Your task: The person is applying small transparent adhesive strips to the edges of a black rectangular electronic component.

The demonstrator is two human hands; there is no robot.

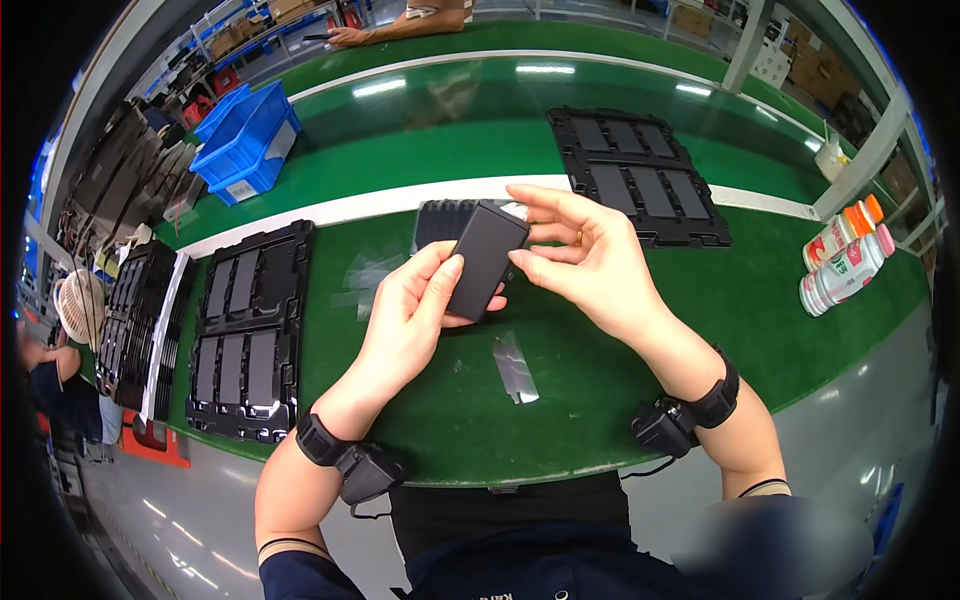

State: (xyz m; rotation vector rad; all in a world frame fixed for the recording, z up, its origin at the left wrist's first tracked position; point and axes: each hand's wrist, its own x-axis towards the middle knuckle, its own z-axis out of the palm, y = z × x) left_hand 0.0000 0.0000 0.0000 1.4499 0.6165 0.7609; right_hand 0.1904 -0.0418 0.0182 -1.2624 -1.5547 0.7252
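Black rectangular block (490,260) held tilted above the green worktop (420,445), midway along it and nearer its white-edged far side than its near edge. Left hand (405,305) grasps the block by its lower left part: thumb laid on the broad face, fingers curled underneath. Right hand (600,260) is partly open at the block's upper right corner, thumb and forefinger apart; a small whitish piece (516,209) shows near these fingertips. Whether they pinch it or merely touch the edge cannot be told. Step in hand, as judged: close work on that corner, possibly freeing or fitting the whitish piece. Next move probably calls for a steady left grip and a light, precise right pinch, without scuffing the face. Behind the block, a ribbed black piece (440,222) is partly hidden. Clear film strip (515,370) lies between the block and the worktop's near edge. Black tray (277,260), bearing flat dark pieces, lies toward the worktop's left end.
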